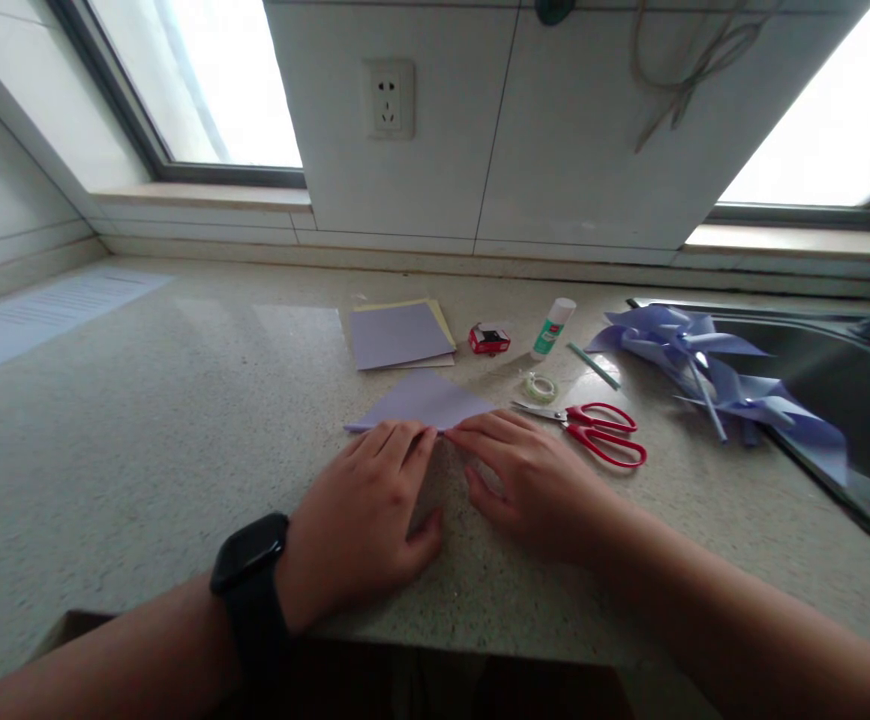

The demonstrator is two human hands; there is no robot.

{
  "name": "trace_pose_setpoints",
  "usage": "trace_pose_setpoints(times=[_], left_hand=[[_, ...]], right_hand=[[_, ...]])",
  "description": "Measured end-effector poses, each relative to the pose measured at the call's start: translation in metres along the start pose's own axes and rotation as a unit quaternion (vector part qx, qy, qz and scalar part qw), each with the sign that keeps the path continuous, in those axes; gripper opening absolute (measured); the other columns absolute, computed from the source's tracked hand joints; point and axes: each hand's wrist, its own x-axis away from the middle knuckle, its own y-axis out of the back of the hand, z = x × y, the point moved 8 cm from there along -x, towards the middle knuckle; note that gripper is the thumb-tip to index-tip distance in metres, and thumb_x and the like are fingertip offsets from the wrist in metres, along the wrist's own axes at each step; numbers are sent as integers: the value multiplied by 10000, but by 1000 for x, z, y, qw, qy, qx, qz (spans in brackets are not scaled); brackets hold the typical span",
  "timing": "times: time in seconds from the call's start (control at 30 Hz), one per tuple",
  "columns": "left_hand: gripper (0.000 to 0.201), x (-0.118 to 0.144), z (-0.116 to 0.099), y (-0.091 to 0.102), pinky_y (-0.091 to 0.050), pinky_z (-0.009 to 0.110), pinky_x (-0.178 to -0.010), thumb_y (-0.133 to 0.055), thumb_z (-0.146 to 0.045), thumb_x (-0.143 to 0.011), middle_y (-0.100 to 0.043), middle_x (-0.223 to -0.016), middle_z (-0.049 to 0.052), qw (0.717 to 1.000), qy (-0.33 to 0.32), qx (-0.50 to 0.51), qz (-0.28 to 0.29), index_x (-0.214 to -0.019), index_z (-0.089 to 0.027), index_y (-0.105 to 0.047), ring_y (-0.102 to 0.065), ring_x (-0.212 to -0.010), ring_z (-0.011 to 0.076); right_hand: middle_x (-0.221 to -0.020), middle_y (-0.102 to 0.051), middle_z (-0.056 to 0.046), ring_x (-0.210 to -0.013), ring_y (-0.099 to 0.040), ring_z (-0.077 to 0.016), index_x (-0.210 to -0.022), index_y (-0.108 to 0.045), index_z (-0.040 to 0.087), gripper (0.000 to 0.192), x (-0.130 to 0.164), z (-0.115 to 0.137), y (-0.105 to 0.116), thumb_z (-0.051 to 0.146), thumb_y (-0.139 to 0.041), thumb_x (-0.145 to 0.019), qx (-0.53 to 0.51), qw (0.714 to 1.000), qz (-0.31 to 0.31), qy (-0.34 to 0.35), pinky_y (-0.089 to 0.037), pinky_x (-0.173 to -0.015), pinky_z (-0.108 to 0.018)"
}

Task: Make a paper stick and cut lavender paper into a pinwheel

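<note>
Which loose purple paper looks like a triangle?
The triangular paper, the one nearer the front of the counter. Its visible part comes to a point at the back; the other, a purple sheet on the stack beyond it, shows four sides.

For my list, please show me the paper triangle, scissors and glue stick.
Paper triangle (pixel 426 400), head view: upper face.
Scissors (pixel 577 414), head view: red handle near blades.
Glue stick (pixel 549 337), head view: green label.

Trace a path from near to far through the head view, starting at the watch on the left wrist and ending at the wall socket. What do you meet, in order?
Dark watch → left hand → lilac paper triangle → stack of paper sheets → wall socket
</note>
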Motion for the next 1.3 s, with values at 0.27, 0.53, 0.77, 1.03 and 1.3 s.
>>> trace_pose_setpoints(times=[0.27, 0.53, 0.77, 1.03, 1.3], left_hand=[[630, -4, 1, 2, -458, 550, -1069, -581, -440, -900, -572, -1359, 198, 1000, -1, 0, -13, -1403, -68, -508, -519, -1239, 347], [302, -11, 17, 8, -482, 484, -1018, -482, -219, -996, -640, -1174, 114, 1000, -2, 3, -10, -1246, -141, -633, -567, -1114, 270], [219, -18, 44, 15, -522, 450, -921, -487, -160, -1009, -665, -997, 98, 999, 29, -15, -9, -1031, -138, -703, -614, -967, 247], [164, -16, 36, 15, -538, 446, -866, -500, -154, -990, -668, -971, 112, 997, 20, -63, -25, -980, -121, -660, -623, -920, 254], [192, -15, 36, 13, -542, 467, -895, -494, -173, -999, -680, -965, 114, 997, 19, -71, -10, -986, -111, -675, -629, -945, 264]], right_hand=[[-1167, -696, -106, -1094, -609, -262, -1246, -670, 137, 379, -5, -5, -1, 139, -582, -877, -7, 1000, 8, -20, -516, -987, -437], [-1088, -672, -109, -1051, -590, -247, -1227, -702, 158, 349, -13, -14, -8, 111, -572, -906, -10, 999, 25, -36, -510, -981, -422], [-1117, -664, -107, -1083, -589, -245, -1244, -692, 167, 344, -12, -16, -8, 134, -567, -925, -6, 999, 31, -41, -504, -991, -417], [-1151, -664, -103, -1098, -610, -244, -1265, -672, 172, 352, -9, -16, -9, 159, -543, -938, 7, 998, 32, -47, -507, -999, -415], [-1184, -670, -106, -1114, -618, -258, -1277, -672, 164, 384, -9, -16, -8, 148, -553, -912, 10, 997, 43, -56, -509, -1011, -434]])
